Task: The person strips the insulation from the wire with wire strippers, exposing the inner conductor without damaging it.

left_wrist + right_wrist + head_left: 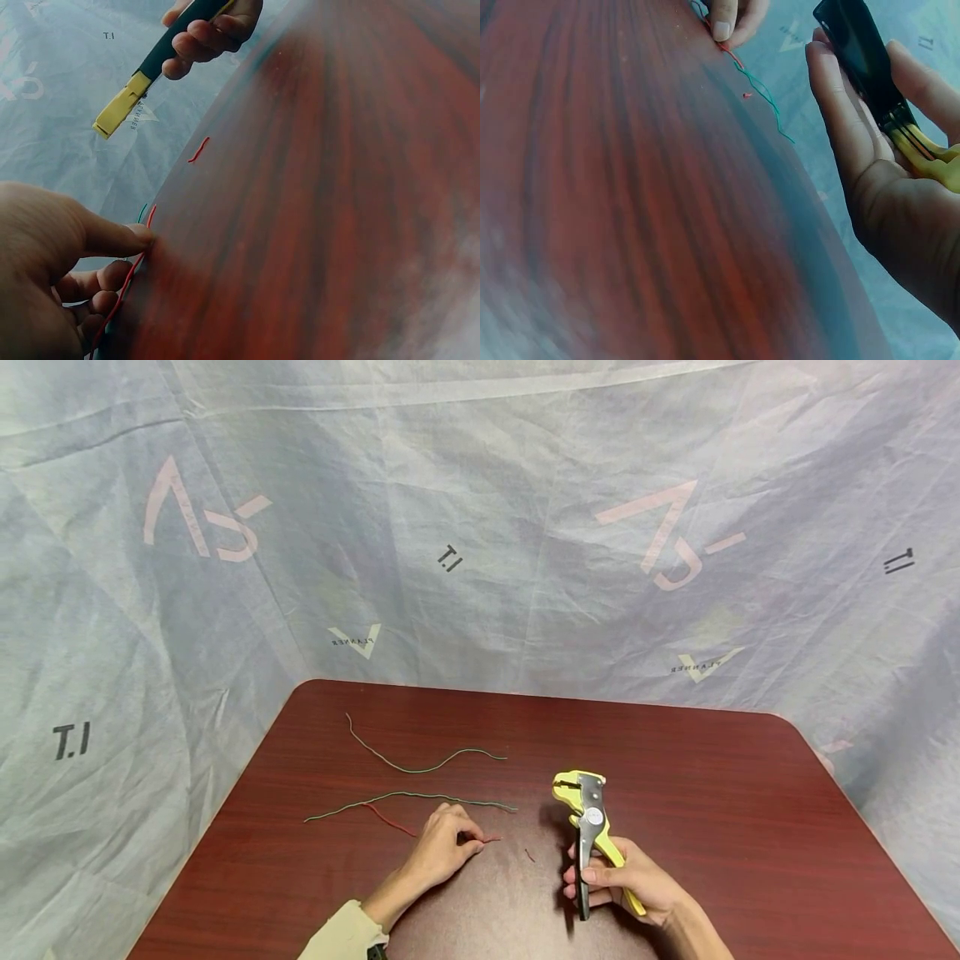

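Observation:
Thumb and fingertips of my left hand (442,845) pinch a red wire (390,819) close to its right end, low over the table. A short tip of that wire pokes out past the fingers, seen in the left wrist view. My right hand (637,878) grips the handles of a yellow and black wire stripper (592,815), whose head points away from me, raised above the tabletop. Between the two hands lies a short red scrap of wire (529,855). Just beyond the left hand runs a green wire (408,793), and the red wire's far end reaches it.
A second green wire (420,771) lies curved farther back on the dark red wooden table (720,793). Pale printed cloth (480,527) hangs behind the table and along its sides.

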Demonstrator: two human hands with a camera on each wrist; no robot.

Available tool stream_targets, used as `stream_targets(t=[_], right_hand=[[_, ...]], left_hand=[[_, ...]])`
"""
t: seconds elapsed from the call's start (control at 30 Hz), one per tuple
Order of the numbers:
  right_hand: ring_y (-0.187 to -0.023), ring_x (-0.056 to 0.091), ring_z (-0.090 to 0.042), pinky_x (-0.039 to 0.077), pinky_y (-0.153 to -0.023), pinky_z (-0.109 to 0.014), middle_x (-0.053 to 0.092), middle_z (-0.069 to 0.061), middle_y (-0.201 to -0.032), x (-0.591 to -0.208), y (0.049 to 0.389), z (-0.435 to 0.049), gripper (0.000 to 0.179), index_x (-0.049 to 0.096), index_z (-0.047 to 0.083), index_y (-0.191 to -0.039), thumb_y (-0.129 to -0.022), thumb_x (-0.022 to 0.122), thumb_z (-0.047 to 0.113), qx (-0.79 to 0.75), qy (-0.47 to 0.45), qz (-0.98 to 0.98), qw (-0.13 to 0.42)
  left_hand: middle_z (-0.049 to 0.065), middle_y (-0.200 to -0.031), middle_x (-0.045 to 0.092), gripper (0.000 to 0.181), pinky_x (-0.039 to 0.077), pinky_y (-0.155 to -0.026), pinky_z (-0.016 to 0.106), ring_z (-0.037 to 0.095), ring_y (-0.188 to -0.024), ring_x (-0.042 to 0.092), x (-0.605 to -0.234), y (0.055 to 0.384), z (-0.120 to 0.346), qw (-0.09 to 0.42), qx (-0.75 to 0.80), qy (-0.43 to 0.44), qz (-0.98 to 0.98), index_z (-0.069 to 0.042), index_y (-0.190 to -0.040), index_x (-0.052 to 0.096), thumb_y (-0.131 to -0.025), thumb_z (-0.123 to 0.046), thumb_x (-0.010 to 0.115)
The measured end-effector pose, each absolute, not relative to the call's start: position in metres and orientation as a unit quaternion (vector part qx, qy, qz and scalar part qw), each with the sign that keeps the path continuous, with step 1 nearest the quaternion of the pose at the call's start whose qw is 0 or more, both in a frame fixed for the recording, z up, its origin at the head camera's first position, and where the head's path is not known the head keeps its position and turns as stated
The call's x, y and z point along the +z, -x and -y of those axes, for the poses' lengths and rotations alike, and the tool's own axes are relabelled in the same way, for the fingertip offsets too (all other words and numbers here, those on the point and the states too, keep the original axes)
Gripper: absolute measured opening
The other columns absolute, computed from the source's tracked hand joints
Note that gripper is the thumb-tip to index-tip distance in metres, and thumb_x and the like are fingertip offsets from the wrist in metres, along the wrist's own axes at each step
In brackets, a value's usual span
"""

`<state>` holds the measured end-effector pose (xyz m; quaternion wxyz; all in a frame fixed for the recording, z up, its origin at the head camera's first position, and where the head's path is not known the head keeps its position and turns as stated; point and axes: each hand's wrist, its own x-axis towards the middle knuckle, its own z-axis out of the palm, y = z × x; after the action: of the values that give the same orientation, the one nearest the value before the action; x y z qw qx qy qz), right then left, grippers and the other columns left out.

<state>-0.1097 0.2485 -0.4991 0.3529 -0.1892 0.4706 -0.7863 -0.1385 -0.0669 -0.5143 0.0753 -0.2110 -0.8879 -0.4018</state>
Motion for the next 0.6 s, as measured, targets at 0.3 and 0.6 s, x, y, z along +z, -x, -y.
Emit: stream_targets(t=[0.3,0.6], right_hand=[[-0.101,0.072,-0.018,0.057,-0.093,-0.041,0.072,-0.004,-0.108,-0.4927,0.1094,-0.2458,0.037,0.053,0.006,-0.131,-0.099,0.041,-0.009,-0.796,0.177,-0.447,0.369],[-0.107,0.069,-0.022,0.055,-0.097,-0.046,0.068,-0.008,-0.116,-0.4928,0.1113,-0.2463,0.044,0.046,0.005,-0.140,-0.101,0.029,-0.005,-0.814,0.205,-0.387,0.382]], left_hand=[[-0.003,-0.073,0.066,0.010,0.034,-0.070,0.020,0.009,-0.074,0.047,-0.5139,0.1388,0.0669,0.077,-0.387,0.219,0.892,-0.014,-0.077,0.080,-0.074,-0.006,0.085],[-0.003,-0.076,0.065,0.010,0.036,-0.071,0.020,0.009,-0.076,0.048,-0.5132,0.1385,0.0672,0.068,-0.384,0.221,0.894,-0.013,-0.078,0.079,-0.074,-0.006,0.085]])
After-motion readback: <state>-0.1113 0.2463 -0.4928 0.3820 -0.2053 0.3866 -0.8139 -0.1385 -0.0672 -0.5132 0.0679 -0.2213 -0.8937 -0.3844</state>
